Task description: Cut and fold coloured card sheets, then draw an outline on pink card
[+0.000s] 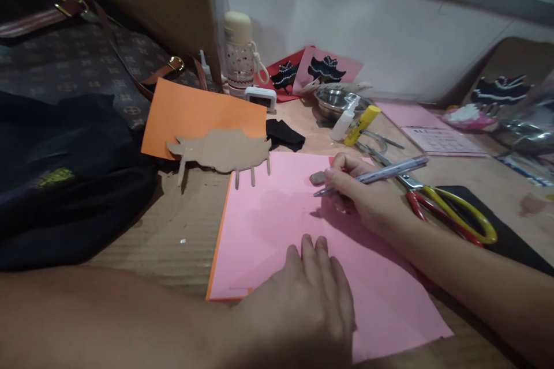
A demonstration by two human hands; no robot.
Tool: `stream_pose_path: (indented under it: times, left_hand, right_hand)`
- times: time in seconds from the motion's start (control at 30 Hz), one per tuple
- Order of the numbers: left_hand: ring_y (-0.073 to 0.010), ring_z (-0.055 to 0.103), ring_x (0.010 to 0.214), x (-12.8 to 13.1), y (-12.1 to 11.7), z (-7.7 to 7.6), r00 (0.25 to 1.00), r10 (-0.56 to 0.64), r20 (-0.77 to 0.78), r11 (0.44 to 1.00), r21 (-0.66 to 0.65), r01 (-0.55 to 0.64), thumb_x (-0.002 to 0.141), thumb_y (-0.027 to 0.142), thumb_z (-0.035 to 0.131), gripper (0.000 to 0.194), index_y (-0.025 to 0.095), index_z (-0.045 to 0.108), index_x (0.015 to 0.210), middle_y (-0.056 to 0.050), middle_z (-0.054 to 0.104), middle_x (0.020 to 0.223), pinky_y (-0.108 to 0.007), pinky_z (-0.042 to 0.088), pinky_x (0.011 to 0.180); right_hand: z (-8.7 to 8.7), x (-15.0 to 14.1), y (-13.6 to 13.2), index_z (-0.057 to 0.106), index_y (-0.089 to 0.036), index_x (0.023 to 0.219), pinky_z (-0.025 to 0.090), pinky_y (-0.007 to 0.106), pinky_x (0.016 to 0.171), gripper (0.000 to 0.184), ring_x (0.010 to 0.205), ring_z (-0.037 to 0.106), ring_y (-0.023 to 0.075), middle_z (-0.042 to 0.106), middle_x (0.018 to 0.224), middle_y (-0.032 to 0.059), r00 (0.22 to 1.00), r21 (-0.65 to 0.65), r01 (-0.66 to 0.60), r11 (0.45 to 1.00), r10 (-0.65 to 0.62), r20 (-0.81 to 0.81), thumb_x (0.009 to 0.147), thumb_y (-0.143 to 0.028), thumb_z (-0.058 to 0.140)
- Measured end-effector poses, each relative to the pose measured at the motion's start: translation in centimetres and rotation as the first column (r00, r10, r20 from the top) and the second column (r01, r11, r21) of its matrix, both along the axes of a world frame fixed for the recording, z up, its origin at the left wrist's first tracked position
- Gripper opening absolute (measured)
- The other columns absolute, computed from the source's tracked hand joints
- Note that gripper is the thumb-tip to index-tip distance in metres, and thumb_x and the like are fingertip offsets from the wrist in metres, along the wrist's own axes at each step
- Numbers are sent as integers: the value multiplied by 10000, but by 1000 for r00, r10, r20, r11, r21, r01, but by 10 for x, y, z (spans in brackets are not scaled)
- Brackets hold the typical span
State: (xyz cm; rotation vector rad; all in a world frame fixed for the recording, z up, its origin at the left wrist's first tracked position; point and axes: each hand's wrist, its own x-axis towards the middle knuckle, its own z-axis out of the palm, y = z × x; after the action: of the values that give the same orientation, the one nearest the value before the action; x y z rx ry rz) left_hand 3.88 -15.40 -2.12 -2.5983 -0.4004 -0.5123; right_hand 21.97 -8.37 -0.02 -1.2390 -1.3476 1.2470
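A sheet of pink paper [277,213] lies over an orange sheet whose edge shows along its left side. My left hand [303,300] rests flat on the pink paper near its lower middle, fingers stretched out. Above it, my right hand [350,190] grips a pen [389,169], tip pointing left just over the paper. A small grey lump [318,178] lies on the paper beside my right fingertips; its kind is unclear. At the paper's upper left corner, a cut cardboard shape [225,150] with thin legs overlaps the pink sheet and an orange sheet [203,112].
Scissors [415,184] with red and yellow handles lie right of my right hand, partly on black sheet material [515,242]. Behind stand a glue stick [362,125], a white bottle [345,121], a metal bowl [335,101] and a drinking bottle [239,57]. A bag [99,63] and dark cloth [73,207] fill the left.
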Motion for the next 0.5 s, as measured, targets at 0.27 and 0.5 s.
stream_pose_path:
  times: [0.27, 0.5]
  left_hand:
    - [-349, 737, 883, -8, 1, 8, 1000, 12, -17, 1000, 4, -12, 931, 264, 521, 340, -8, 677, 1061, -242, 720, 1050, -418, 609, 680]
    - [-112, 540, 401, -7, -7, 9, 995, 2, -103, 995, -99, -13, 998, 290, 399, 393, 22, 648, 1140, -271, 683, 1135, -228, 355, 327]
  right_hand:
    - [12, 40, -12, 572, -204, 755, 379, 202, 475, 267, 504, 469, 83, 524, 582, -46, 982, 132, -65, 989, 39, 187, 921, -406, 623]
    - [11, 49, -39, 595, -208, 823, 390, 174, 423, 248, 533, 514, 96, 572, 662, -26, 915, -11, 24, 1000, -17, 402, 865, -441, 670]
